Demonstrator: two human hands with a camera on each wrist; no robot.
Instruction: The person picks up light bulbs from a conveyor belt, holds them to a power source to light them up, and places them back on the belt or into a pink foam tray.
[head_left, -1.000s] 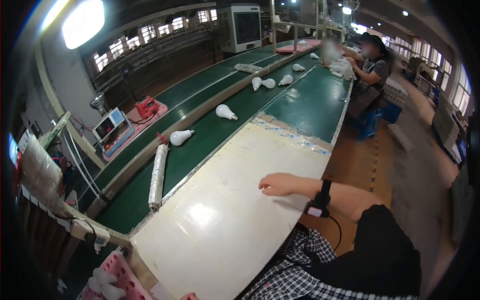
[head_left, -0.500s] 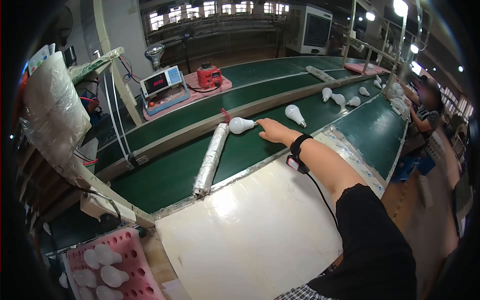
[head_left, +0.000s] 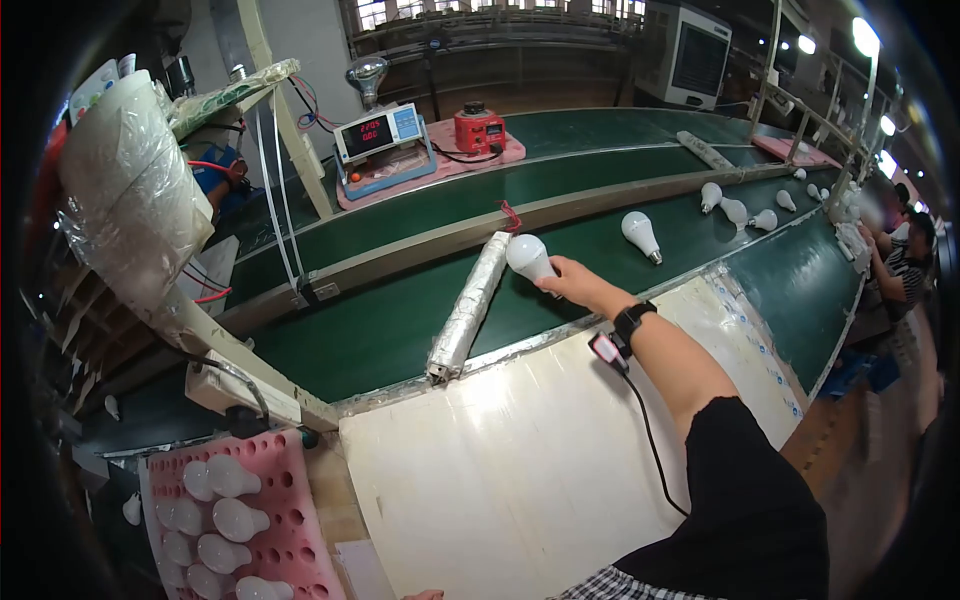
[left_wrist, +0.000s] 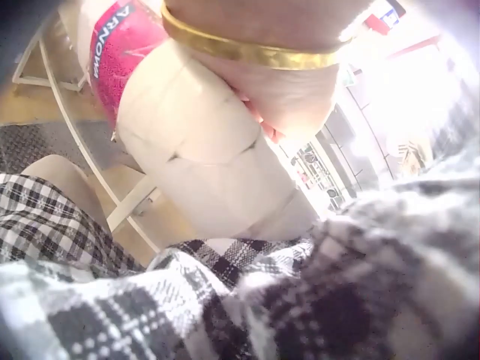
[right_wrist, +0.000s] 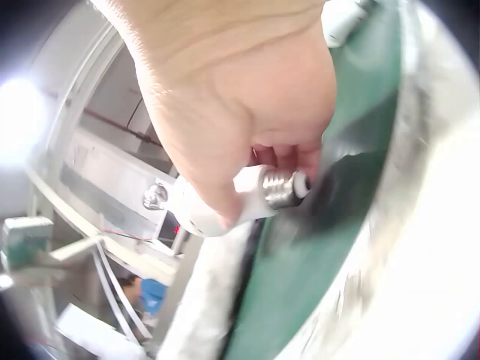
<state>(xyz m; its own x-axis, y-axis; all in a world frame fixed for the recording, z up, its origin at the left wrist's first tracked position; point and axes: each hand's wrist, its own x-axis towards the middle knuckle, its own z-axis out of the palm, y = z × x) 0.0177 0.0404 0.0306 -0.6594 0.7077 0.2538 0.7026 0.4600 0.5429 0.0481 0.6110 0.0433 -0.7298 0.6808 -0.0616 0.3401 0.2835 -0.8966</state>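
My right hand (head_left: 582,284) is over the green conveyor belt (head_left: 360,345), pinching a white LED light bulb (head_left: 527,254) by its lower end. In the right wrist view, thumb and fingers hold the bulb's neck (right_wrist: 251,184), and its metal screw base sticks out beyond them. Just left of it, a foil-wrapped bar (head_left: 470,305) lies across the belt. Only a sliver of my left hand (head_left: 425,595) shows at the bottom of the head view. The left wrist view has that hand (left_wrist: 292,101) below a gold bangle (left_wrist: 247,52), fingers mostly hidden.
A white board (head_left: 520,450) lies beside the belt. Another bulb (head_left: 640,235) and several more sit farther along. A pink foam tray (head_left: 290,500) holds bulbs at lower left. A meter with red digits (head_left: 380,135) and a red device (head_left: 480,130) stand beyond the belt.
My right hand has gone from over the white board to the bulb beside the foil-wrapped bar and gripped it, tilting it. The head view has swung left; the meter's digits have changed.
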